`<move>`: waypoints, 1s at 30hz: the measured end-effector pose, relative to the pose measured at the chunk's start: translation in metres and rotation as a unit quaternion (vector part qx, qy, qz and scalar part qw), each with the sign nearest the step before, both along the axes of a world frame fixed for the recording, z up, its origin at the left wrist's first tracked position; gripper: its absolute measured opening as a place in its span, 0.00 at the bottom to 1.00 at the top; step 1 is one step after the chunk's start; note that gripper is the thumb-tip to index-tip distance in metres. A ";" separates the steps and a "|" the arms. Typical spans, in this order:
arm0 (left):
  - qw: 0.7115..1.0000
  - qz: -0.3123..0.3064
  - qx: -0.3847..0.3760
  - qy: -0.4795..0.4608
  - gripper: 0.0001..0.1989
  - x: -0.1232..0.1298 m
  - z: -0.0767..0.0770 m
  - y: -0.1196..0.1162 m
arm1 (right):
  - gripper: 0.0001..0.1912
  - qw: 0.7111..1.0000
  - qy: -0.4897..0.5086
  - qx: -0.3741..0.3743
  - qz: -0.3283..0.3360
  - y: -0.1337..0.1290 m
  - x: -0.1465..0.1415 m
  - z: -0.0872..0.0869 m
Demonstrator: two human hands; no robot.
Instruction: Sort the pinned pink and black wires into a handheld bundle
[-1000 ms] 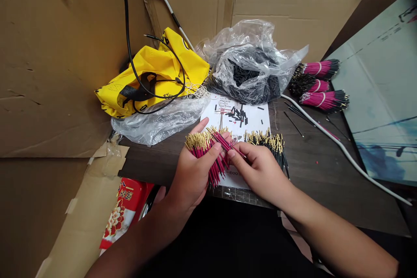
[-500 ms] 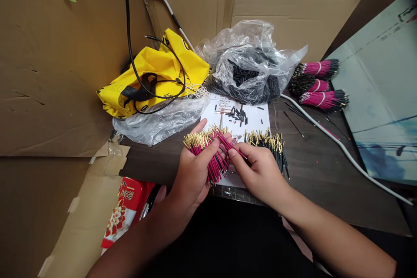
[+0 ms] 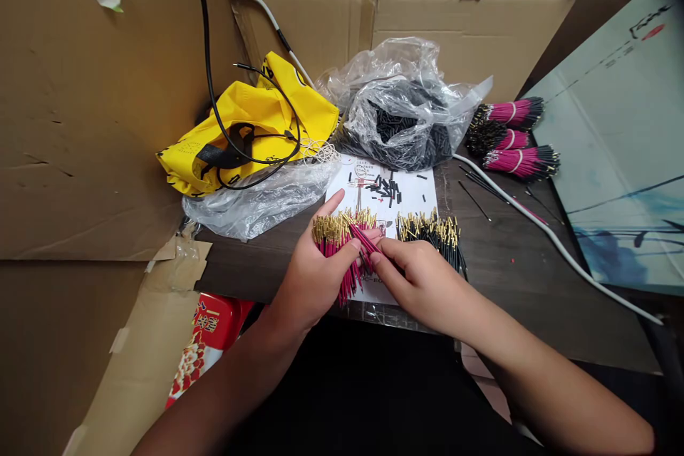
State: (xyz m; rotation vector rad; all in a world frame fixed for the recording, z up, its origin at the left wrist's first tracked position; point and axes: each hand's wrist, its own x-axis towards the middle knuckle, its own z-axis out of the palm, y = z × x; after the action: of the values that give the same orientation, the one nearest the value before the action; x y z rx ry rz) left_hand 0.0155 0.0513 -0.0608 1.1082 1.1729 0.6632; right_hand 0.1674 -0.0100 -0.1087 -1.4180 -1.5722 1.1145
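Wire bundle point(image 3: 335, 246) sitting clamped in left hand point(image 3: 315, 278), fingers wrapping round it; right hand point(image 3: 422, 285) pinching loose strands point(image 3: 366, 241) between fingertips, strands slanting down-right from bundle, right hand nearest.

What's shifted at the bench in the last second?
The left hand has moved slightly rightward, closer to the right hand, carrying its bundle of red wires. The right hand keeps pinching a few red wires against it; nothing was let go. The gold-tipped black wires and paper sheet stayed put.
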 end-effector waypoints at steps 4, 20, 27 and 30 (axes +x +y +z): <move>0.999 0.015 -0.037 -0.028 0.41 0.001 0.003 0.001 | 0.14 0.999 0.050 -0.006 -0.020 -0.003 -0.006 -0.002; 0.996 0.029 -0.075 -0.039 0.42 -0.020 0.009 0.004 | 0.17 0.987 -0.101 0.009 -0.129 -0.005 -0.017 -0.011; 0.997 0.047 -0.053 -0.013 0.41 -0.043 0.010 0.009 | 0.15 0.921 -0.360 0.031 -0.147 0.003 -0.036 -0.022; 0.998 0.044 -0.053 0.001 0.41 -0.050 0.008 0.011 | 0.11 0.902 -0.403 0.053 -0.148 0.006 -0.040 -0.025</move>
State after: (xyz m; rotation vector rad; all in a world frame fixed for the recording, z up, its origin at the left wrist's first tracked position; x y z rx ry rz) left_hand -0.0344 0.0619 -0.0527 0.9716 1.2497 0.6597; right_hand 0.1273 -0.0041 -0.1337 -2.1042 -1.8117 0.2335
